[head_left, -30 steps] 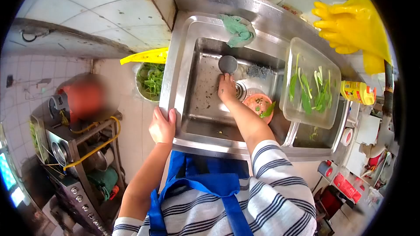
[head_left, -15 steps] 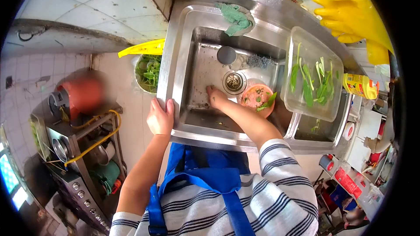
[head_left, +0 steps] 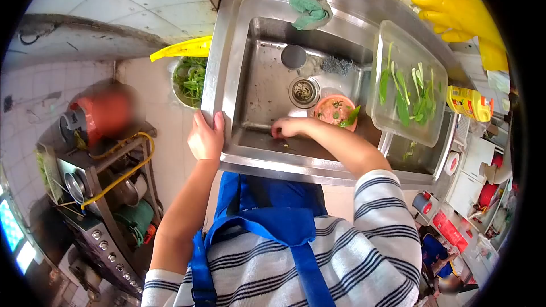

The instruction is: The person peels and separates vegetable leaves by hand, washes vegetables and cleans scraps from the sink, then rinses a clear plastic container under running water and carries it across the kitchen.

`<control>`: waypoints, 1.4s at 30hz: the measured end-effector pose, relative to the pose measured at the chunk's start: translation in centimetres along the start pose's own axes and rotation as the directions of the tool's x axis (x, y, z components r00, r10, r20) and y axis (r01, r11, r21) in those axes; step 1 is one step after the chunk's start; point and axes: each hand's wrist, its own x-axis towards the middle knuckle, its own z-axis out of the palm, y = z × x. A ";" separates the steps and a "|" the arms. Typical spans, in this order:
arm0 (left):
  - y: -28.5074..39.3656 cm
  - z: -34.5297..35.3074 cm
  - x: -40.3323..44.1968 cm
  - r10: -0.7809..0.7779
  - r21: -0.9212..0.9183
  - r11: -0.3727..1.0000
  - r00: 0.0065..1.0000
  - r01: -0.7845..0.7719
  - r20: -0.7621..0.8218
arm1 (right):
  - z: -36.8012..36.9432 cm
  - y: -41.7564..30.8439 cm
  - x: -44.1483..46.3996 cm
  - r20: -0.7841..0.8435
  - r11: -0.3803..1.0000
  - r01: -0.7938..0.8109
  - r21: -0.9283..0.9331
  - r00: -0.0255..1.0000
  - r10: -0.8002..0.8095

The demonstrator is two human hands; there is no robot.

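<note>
My left hand (head_left: 206, 136) grips the left edge of the stainless steel sink (head_left: 224, 88), its thumb over the rim. Down in the basin, my right hand (head_left: 289, 127) has its fingers curled together near the front wall; whatever they hold, if anything, is hidden. Small leaf scraps (head_left: 287, 146) lie just in front of those fingers. Beside my right wrist stands a round orange-pink strainer (head_left: 329, 115) with bits of green and a larger leaf in it. The drain (head_left: 304, 92) is behind my hand, with scraps in its basket.
A clear plastic tub (head_left: 392, 119) with leafy greens spans the sink's right part. A green cloth (head_left: 310, 8) hangs on the back ledge. Steel wool (head_left: 338, 66) lies in the basin. Yellow gloves (head_left: 446, 8) and a yellow bottle (head_left: 469, 103) are at right, a bin of greens (head_left: 192, 82) at left.
My right hand has moved toward me, from beside the drain to the front of the basin. My left hand stays on the sink edge. The view has shifted slightly.
</note>
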 end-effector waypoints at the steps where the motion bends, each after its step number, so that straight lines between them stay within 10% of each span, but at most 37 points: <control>1: 0.0 0.1 0.1 -0.002 0.018 1.000 1.000 0.002 0.003 | -0.3 0.0 -1.2 -0.006 0.999 0.033 0.039 0.999 -0.032; 5: -0.5 0.4 0.2 0.012 0.033 0.999 1.000 -0.012 0.001 | -2.0 -3.7 -6.1 0.141 0.957 -0.044 0.286 0.990 0.003; 11: 0.4 -0.3 0.1 -0.041 0.003 0.999 0.999 0.041 0.020 | -0.5 -8.5 -10.6 -0.251 0.966 0.165 0.198 0.961 -0.113; 17: 0.3 -0.1 0.1 -0.016 -0.021 1.000 1.000 0.016 -0.002 | 1.3 -7.8 -12.4 -0.545 0.872 0.171 0.459 0.829 0.125; 21: 0.4 -0.2 -0.2 -0.004 -0.004 1.000 1.000 0.004 -0.020 | 0.5 -3.7 -13.1 -0.985 0.982 -0.129 0.140 0.078 0.151; 24: 0.5 -0.3 -0.3 -0.009 -0.012 1.000 1.000 0.009 0.008 | 2.3 -0.8 -13.2 -0.956 0.842 -0.527 -0.111 0.288 0.054; 27: 0.3 -0.2 0.2 -0.004 -0.008 1.000 1.000 0.004 -0.010 | 4.0 3.0 -13.4 -0.908 0.903 -0.419 -0.094 0.408 0.095; 29: 0.4 -0.5 -0.1 -0.020 0.002 1.000 0.999 0.020 0.040 | 1.5 1.8 -15.8 -0.740 0.798 -0.510 0.320 0.392 0.547; 33: 0.3 -0.2 0.1 0.010 -0.004 1.000 1.000 -0.010 0.004 | 2.9 5.9 -16.9 -0.737 0.610 -0.708 0.355 0.190 0.649; 35: 0.3 -0.3 0.1 -0.004 -0.032 0.999 1.000 0.005 0.024 | 2.9 7.1 -16.5 -0.385 0.467 -0.609 0.641 0.271 0.882; 37: 0.4 -0.3 0.0 0.000 -0.037 0.999 1.000 0.000 0.008 | 2.9 7.1 -16.3 -0.386 0.425 -0.505 0.751 0.187 0.903; 39: 0.2 -0.2 0.1 0.004 -0.035 0.999 1.000 -0.005 -0.006 | 3.0 8.6 -16.1 -0.258 0.275 -0.011 0.961 0.307 0.916; 42: 0.0 -0.1 -0.1 0.009 -0.011 1.000 1.000 -0.009 0.001 | 2.6 8.8 -14.8 -0.257 0.264 0.051 0.963 0.457 0.852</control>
